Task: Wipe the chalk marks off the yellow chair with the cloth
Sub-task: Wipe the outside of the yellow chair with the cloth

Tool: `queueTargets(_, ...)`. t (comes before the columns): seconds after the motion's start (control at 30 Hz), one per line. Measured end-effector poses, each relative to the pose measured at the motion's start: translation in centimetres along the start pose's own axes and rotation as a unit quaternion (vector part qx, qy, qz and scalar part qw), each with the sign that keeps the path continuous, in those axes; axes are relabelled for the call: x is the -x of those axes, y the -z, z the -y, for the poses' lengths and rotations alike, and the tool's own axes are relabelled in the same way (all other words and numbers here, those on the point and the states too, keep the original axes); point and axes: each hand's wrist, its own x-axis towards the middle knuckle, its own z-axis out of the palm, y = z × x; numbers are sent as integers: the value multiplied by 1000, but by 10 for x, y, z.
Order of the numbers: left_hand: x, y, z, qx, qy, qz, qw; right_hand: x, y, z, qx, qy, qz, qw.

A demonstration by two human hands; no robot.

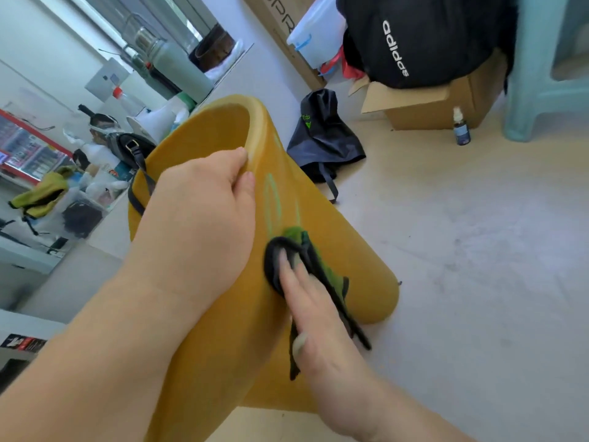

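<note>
Centrally, the yellow moulded-plastic chair (334, 250) is tipped over on the pale floor (478, 250), its smooth curved outer shell facing up. Pale green chalk marks (273, 199) run as long strokes down that shell. Just below them lies the black-and-green soft cloth (298, 237), pressed flat under the straight fingers of the right hand (318, 320), with a loose tail trailing past the thumb. The left hand (204, 202) grips the chair's rim, fingers curled over the edge.

I judge the shell stiff, light and rather slippery, so it would slide or rock under rubbing. The rim is the sound place to hold it. The cloth is limp and needs a flat palm to keep it spread.

Beyond the chair are a dark fabric bag (322, 138), a small blue spray bottle (461, 129), an open brown cardboard box (430, 103) and a black backpack (424, 39).
</note>
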Motion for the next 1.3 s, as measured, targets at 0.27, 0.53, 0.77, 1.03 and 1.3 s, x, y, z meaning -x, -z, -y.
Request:
queueTargets(0.27, 9, 10, 1, 98, 65, 42, 992, -92, 62, 24, -170, -40, -59, 983)
queueTargets(0.53, 22, 11, -4, 126, 83, 72, 986, -55, 24, 27, -200, -86, -108, 970)
queueTargets(0.77, 10, 2, -11, 159, 110, 56, 980, -21, 8, 21, -123, -28, -66, 990)
queueTargets(1.03, 12, 2, -14, 182, 128, 63, 973, -158, 85, 23, -199, -69, -19, 977)
queueTargets(1.3, 14, 3, -10, 174, 93, 64, 978, -62, 36, 26, -133, -35, -50, 989)
